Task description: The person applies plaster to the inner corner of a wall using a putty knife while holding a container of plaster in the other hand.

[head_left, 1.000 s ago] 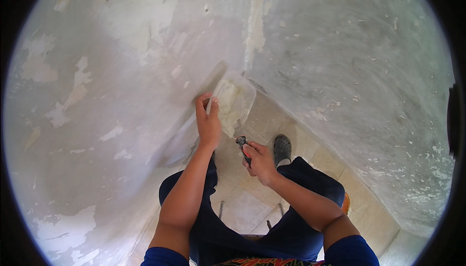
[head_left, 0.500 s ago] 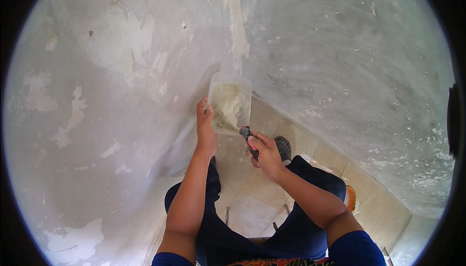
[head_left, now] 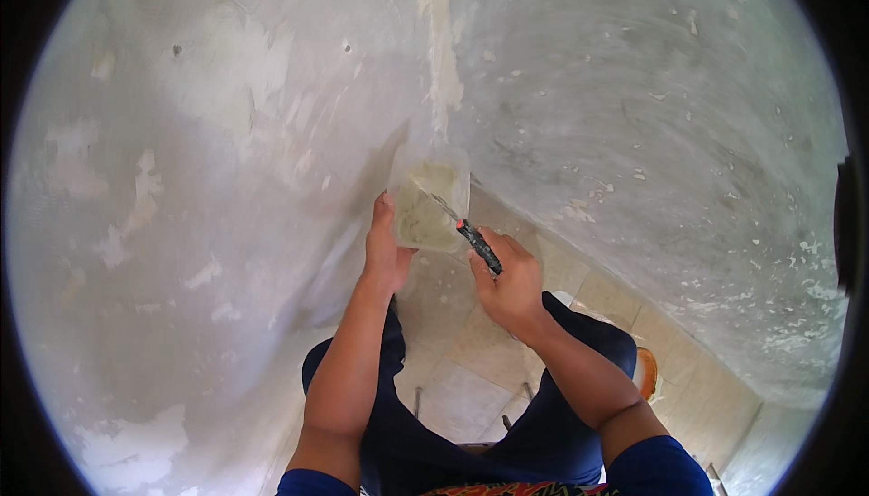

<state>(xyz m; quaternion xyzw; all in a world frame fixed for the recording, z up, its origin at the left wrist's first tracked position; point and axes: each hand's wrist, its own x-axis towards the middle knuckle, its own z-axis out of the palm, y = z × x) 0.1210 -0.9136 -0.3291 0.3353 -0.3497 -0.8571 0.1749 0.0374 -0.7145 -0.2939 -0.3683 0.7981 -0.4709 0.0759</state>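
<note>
Putty knife dipped into a tub of filler, held up before a patchy wall corner.

Right hand (head_left: 511, 283) has its grip clenched round the dark handle of the putty knife (head_left: 471, 238), whose blade reaches into the translucent plastic tub (head_left: 430, 197); left hand (head_left: 387, 252) clasps the tub's side, keeping it raised between the two walls. By my judgement the loading of the blade is under way, while the wall (head_left: 226, 134) shows many bare, flaking patches not yet filled and one pale filled strip up the corner (head_left: 441, 52). The blade tip blurs into the paste, the tub's depth is unclear, and the legs hide most of the tiled floor (head_left: 471, 378).
</note>
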